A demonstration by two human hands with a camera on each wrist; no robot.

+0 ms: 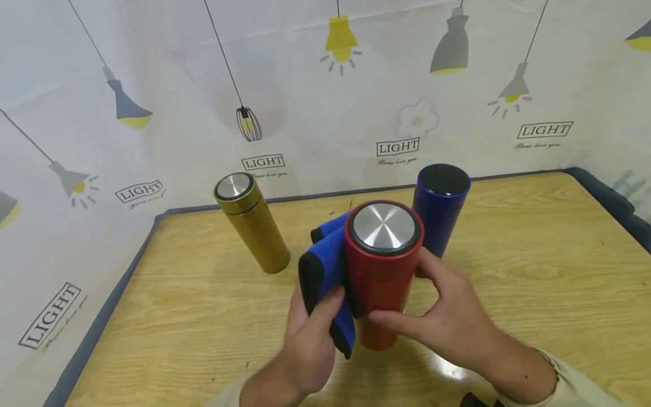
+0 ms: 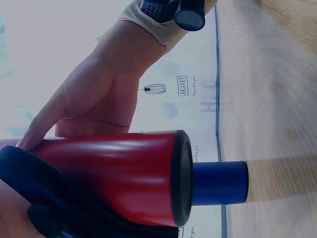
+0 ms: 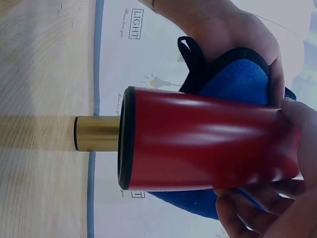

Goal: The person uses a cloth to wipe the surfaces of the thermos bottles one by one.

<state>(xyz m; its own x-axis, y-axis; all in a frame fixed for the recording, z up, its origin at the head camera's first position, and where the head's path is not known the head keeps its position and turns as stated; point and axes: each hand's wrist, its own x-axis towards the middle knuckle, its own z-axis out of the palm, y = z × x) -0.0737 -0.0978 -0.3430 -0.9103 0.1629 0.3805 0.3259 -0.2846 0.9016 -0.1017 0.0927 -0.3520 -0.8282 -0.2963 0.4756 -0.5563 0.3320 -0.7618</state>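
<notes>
A red vacuum flask (image 1: 381, 282) with a steel-topped lid is held up above the table. My right hand (image 1: 452, 311) grips its right side, thumb toward me; in the right wrist view the fingers (image 3: 247, 210) curl round the flask. My left hand (image 1: 312, 339) pinches a folded blue cloth (image 1: 328, 263) with black edging, which lies against the flask's left side. The right wrist view shows a black hanging loop (image 3: 190, 57) on the cloth. In the left wrist view, the flask's dark base (image 2: 183, 178) is visible, and the dark cloth covers part of its wall.
A gold flask (image 1: 256, 229) stands at the back left of the wooden table (image 1: 193, 299). Behind the red flask, to the right, stands a blue flask (image 1: 441, 209). A white sheet (image 1: 315, 102) printed with lamps hangs behind the table. A dark object (image 1: 475, 400) shows at the bottom edge.
</notes>
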